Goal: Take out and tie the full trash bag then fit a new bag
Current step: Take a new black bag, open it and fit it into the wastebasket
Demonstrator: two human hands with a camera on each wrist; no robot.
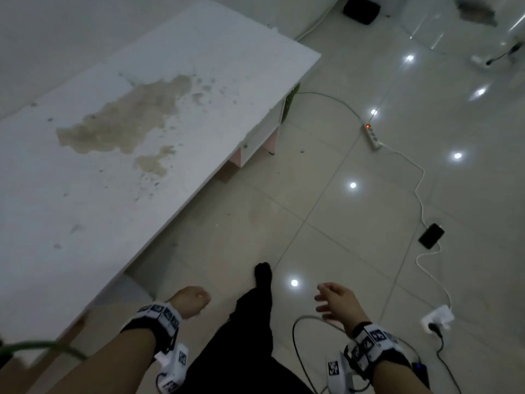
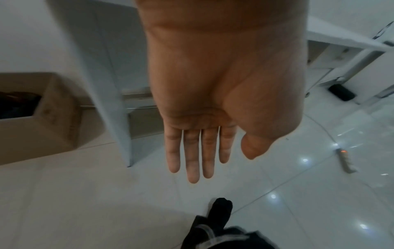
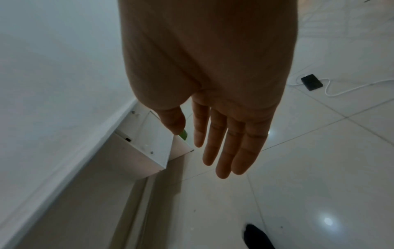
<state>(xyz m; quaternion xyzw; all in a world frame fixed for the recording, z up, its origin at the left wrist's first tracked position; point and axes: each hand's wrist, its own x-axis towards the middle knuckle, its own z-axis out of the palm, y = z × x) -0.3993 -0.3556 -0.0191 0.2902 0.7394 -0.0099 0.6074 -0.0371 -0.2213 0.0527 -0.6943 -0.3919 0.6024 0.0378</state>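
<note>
Tiled floor (image 1: 369,251), cardboard box (image 2: 42,118) with dark contents; left hand (image 2: 213,101), right hand (image 3: 213,101) both released, empty.

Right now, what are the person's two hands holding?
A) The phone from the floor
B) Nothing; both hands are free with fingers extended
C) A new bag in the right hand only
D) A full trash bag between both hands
B: the wrist views show the left hand and the right hand with straight fingers and nothing in them, and the phone lies on the floor.
</note>
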